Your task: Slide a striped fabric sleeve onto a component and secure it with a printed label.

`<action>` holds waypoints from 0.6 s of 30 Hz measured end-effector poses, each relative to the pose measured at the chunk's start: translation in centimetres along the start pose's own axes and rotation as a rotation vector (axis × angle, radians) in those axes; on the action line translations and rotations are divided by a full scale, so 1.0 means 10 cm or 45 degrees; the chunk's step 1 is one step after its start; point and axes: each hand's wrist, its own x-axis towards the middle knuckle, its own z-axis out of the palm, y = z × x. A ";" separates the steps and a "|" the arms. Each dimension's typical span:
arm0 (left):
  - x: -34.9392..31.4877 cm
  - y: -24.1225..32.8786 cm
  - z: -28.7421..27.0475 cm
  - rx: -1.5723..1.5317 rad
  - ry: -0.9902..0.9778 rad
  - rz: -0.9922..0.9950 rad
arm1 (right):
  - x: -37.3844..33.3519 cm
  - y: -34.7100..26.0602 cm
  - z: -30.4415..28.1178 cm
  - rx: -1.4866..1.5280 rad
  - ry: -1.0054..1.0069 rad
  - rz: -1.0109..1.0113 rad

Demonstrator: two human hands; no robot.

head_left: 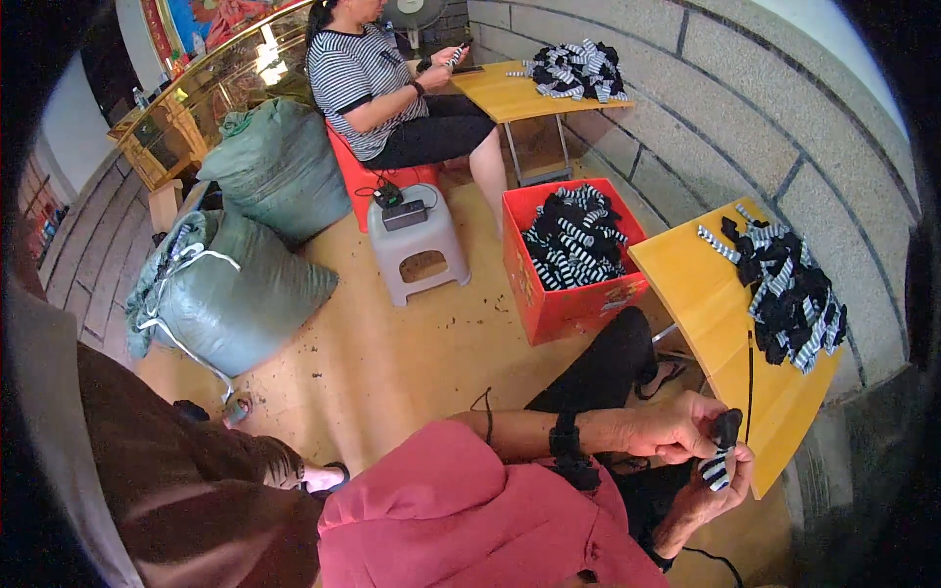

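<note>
My left hand [671, 428] pinches the black end of a small black-and-white striped sock [718, 472]. From below, my right hand [720, 500] has its fingers closed around the striped part of the same sock. Both hands are close together, just off the near edge of a yellow folding table [696, 279]. On that table lies a loose pile of similar striped socks [796, 289], and a thin black rod [750, 387] lies between the pile and my hands. Dark bands with attached devices circle my wrists.
A red box [534, 304] full of striped socks stands beyond my knee. Past it, a co-worker [368, 93] sits holding a striped sock at another yellow table [505, 93] with a sock pile. A grey stool [421, 257] carries a black adapter. Large green sacks [245, 284] stand left.
</note>
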 end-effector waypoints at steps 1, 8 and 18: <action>0.03 -0.02 -0.04 -0.032 0.030 0.021 | -0.01 0.01 -0.01 -0.020 -0.022 0.051; 0.07 0.02 -0.04 0.149 0.248 0.218 | 0.01 0.07 0.02 0.031 0.023 0.036; 0.08 0.01 -0.03 0.310 0.419 0.135 | -0.04 0.03 0.05 -0.366 0.127 -0.171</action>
